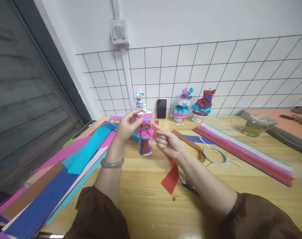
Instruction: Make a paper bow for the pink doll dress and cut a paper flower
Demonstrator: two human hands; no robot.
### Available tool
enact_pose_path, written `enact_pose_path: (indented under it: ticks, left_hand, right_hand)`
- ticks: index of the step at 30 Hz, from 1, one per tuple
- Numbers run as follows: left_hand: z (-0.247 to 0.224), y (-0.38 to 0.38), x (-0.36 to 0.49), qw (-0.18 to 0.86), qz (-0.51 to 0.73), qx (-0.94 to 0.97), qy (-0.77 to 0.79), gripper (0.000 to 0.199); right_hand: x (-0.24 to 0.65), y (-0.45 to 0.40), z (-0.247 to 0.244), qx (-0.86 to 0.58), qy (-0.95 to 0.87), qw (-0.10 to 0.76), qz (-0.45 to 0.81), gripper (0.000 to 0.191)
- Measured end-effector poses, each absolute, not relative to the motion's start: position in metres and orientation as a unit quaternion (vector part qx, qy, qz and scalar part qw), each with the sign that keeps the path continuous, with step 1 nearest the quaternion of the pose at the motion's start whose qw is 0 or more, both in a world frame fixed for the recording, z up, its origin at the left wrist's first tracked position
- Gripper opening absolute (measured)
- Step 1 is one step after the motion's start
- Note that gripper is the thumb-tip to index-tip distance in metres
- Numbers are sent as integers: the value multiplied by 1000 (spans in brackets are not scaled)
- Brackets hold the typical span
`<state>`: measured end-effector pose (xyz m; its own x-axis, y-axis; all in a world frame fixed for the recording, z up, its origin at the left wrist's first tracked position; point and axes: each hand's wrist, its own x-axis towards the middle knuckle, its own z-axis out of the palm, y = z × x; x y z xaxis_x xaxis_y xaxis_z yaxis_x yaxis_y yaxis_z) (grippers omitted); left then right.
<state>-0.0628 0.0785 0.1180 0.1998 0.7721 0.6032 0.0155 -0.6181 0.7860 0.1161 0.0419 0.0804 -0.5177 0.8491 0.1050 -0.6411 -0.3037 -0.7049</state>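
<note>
I watch through one camera worn on the person's head, looking forward and down across the wooden table (146, 186). It sits close behind the work: brown sleeves (98, 215) loom large on the near side, while the left hand (128, 125) and right hand (168, 141) appear farther off. My wide view spans the dark panel (21, 99) at left and the far white wall (190, 23).

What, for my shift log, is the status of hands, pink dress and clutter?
Left hand at pink dress, right hand opposite. Dress upright, bow at waist. Red strip, dark tool by right forearm.
</note>
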Motion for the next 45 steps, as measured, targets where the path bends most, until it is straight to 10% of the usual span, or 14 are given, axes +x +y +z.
enact_pose_path:
  ticks: [16, 20, 26, 32, 45]
  left_hand:
    - [117, 86, -66, 302, 634, 645, 302, 31]
    - [117, 93, -73, 254, 730, 543, 329, 25]
    - [121, 93, -82, 195, 797, 467, 329, 34]
    - [126, 90, -86, 133, 808, 466, 335, 43]
    - [130, 81, -87, 167, 807, 447, 348, 50]
  right_hand:
    - [132, 40, 103, -196, -353, 548, 733, 12]
    - [136, 33, 108, -223, -408, 563, 683, 43]
    - [133, 42, 126, -368, -562, 612, 417, 35]
    - [116, 74, 166, -400, -757, 503, 114, 30]
    - [94, 103, 180, -397, -831, 383, 71, 22]
